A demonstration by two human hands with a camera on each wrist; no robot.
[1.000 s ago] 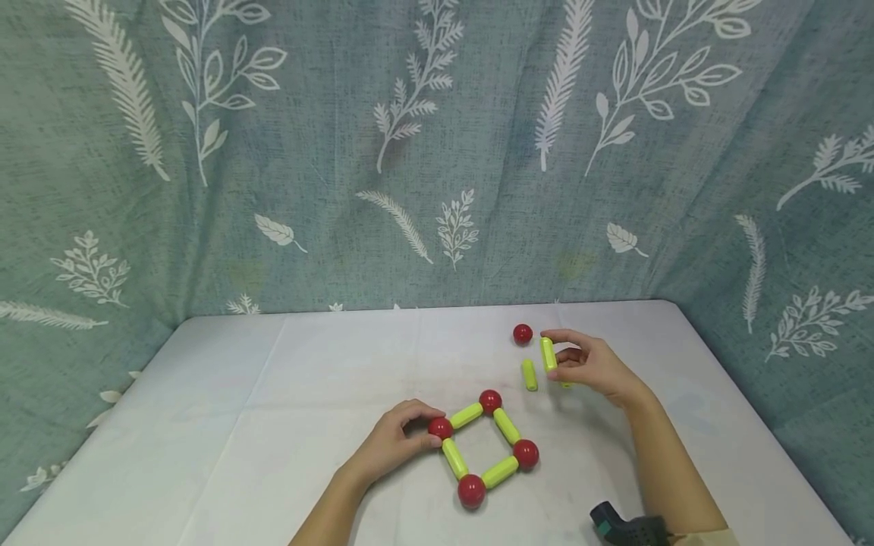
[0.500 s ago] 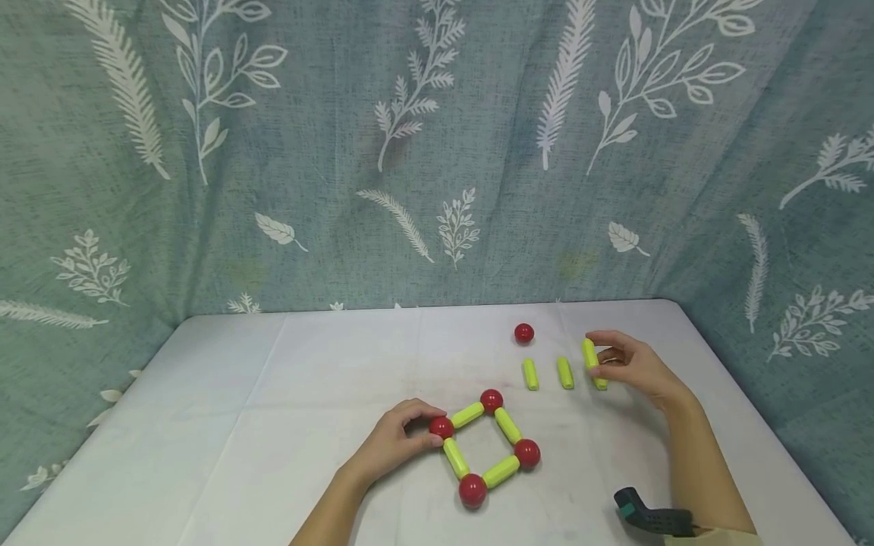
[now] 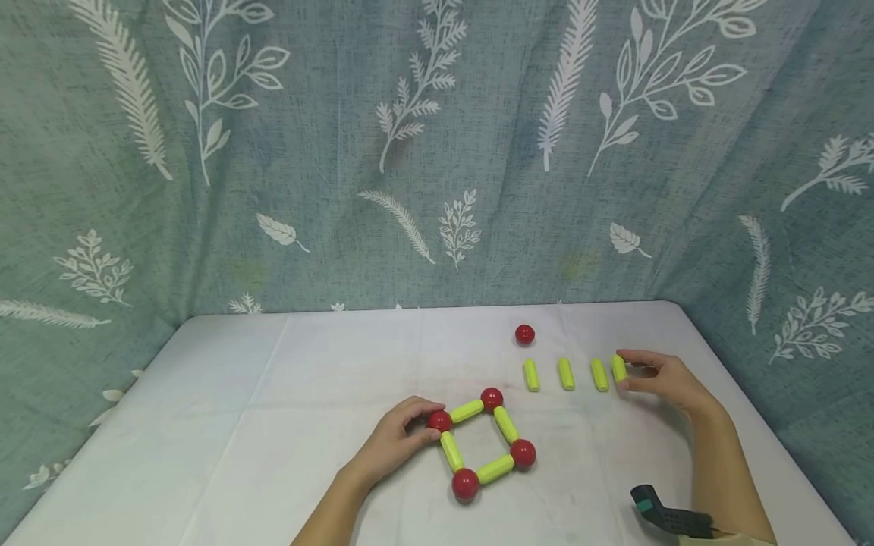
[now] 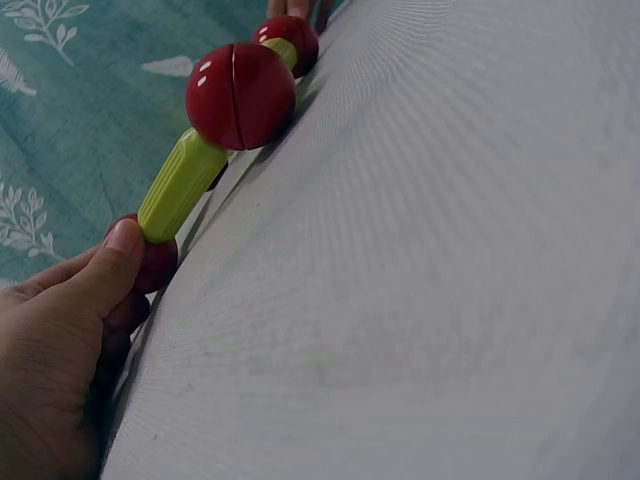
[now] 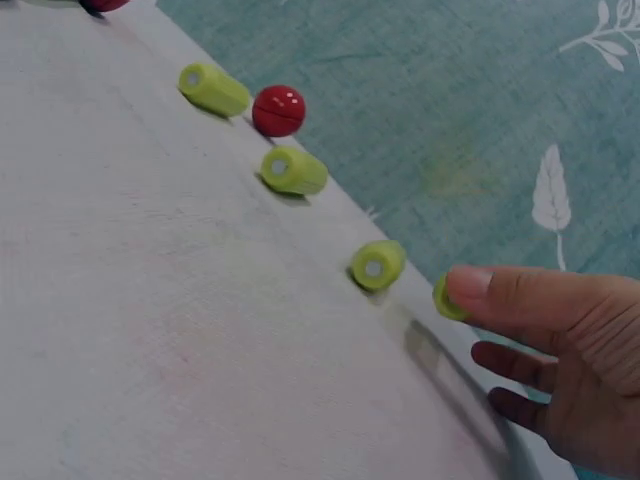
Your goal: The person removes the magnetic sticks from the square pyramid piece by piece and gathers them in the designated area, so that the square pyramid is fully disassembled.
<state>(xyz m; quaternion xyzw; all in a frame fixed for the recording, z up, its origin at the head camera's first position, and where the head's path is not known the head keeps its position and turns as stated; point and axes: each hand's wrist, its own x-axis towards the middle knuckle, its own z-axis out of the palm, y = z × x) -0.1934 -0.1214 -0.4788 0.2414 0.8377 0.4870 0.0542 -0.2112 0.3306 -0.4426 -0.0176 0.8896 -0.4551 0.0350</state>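
Observation:
A square of red balls (image 3: pixel 523 453) joined by yellow-green magnetic rods (image 3: pixel 495 469) lies on the white table. At its left corner my left hand (image 3: pixel 396 440) pinches a red ball (image 3: pixel 440 422) between thumb and fingers. The left wrist view shows that thumb against the ball beside a rod (image 4: pixel 180 190). Further right, my right hand (image 3: pixel 672 383) pinches a loose yellow-green rod (image 3: pixel 618 368) at the right end of a row. In the right wrist view the thumb hides most of this rod (image 5: pixel 447 300), which appears slightly above the table.
Three more rods, left (image 3: pixel 531 375), middle (image 3: pixel 566 374) and right (image 3: pixel 599 374), lie spaced out in the row. Behind them sits a single red ball (image 3: pixel 525 334). A leaf-patterned green cloth (image 3: pixel 410 152) hangs behind the table. A dark device (image 3: pixel 672 519) is at the right forearm.
My right hand has carried its rod rightward past the other rods and lowered it beside them. The square has shifted slightly, its near corner moving left, while my left hand keeps its ball.

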